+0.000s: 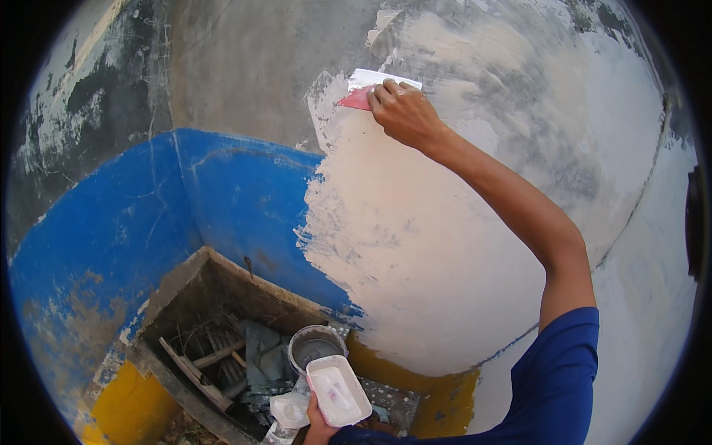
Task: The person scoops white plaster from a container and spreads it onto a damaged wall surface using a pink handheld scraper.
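My right hand (404,111) is closed on a flat spreader (356,97) with a red face and white-coated edge, held against the wall high up where white putty (400,208) borders bare grey plaster. My right arm reaches up from the lower right. Low in the view, my left hand (319,415) grips the side of a rectangular tray (339,389) of white paste with pinkish smears. Behind the tray is a round grey bucket (315,334); beside it lies a crumpled white bag (289,408).
A blue-painted wall band (96,230) runs below grey plaster (230,74) on the left. A concrete trough (167,289) at the wall's foot holds wood pieces and dark cloth. Yellow paint (130,400) shows at lower left and below the putty. A dark object (693,222) is at the right rim.
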The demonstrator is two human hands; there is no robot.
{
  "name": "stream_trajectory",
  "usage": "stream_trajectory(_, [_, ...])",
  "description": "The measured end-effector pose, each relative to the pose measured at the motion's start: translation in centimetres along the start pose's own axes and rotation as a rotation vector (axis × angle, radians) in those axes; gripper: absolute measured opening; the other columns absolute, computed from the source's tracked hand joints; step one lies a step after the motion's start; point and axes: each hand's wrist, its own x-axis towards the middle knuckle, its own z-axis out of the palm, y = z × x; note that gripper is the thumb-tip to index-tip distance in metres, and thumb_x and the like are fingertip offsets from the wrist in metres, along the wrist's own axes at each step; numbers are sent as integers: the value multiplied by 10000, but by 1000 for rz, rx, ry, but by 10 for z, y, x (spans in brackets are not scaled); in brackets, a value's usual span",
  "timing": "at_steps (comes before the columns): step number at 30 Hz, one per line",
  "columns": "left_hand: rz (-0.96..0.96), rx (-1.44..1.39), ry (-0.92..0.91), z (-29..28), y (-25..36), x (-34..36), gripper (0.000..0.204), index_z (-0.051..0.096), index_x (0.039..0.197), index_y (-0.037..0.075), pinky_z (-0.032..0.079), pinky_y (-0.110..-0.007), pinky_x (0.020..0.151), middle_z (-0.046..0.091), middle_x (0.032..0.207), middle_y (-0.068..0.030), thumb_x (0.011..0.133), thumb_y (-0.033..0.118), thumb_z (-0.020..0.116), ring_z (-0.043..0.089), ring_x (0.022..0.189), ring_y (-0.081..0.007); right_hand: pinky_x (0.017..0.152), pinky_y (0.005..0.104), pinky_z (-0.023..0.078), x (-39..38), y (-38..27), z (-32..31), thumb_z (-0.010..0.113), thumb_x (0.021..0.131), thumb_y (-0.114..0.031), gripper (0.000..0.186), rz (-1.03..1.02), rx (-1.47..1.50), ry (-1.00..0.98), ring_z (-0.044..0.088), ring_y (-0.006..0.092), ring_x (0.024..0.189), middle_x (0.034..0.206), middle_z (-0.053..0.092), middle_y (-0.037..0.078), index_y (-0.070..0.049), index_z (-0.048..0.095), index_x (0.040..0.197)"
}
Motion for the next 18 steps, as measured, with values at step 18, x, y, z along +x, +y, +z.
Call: stream_trajectory(18, [-33, 49, 25, -2, 11, 3, 702, 405, 1501, 161, 360, -630, 1103, 504, 1454, -130, 963, 610, 444, 489, 1320, -395, 672, 379, 569, 23, 81, -54, 646, 749, -37, 257, 422, 136, 219, 670, 229, 916, 888, 704, 34, -68, 731, 990])
